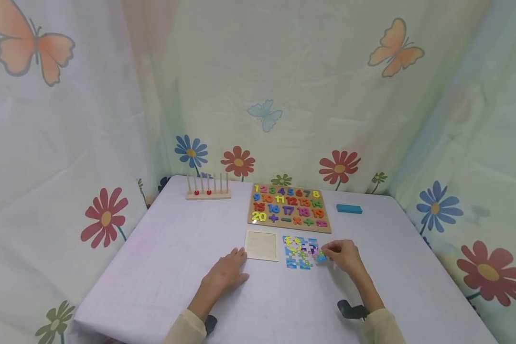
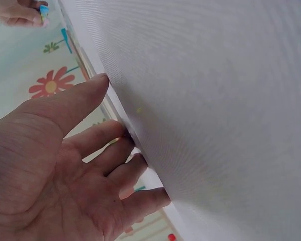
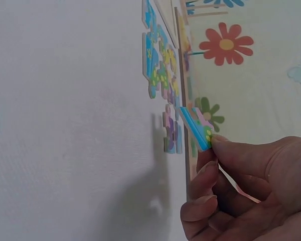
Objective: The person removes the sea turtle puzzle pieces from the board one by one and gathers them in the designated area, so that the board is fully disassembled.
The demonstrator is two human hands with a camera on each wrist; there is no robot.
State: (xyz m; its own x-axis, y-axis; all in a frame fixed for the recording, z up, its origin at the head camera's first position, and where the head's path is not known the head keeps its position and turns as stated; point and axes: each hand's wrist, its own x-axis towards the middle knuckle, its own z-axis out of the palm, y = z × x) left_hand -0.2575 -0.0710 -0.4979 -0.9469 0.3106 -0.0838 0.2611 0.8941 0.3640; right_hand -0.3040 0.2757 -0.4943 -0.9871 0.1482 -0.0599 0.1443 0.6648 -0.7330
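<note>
Between thumb and fingers my right hand pinches a blue puzzle piece with green and pink patches, held up off the table. Just left of it lie several jigsaw pieces in blue, yellow, purple and green, set close together in a rough square with gaps. My left hand rests with spread fingertips on the cloth, right at the lower left corner of a shallow wooden puzzle frame. Bare wood shows inside that frame. In the left wrist view the left palm holds nothing.
Behind the pieces lies a wooden number board with coloured numerals. A peg stand with two red beads stands at the back left, a blue block at the back right. White cloth covers the table; flowered curtains enclose it.
</note>
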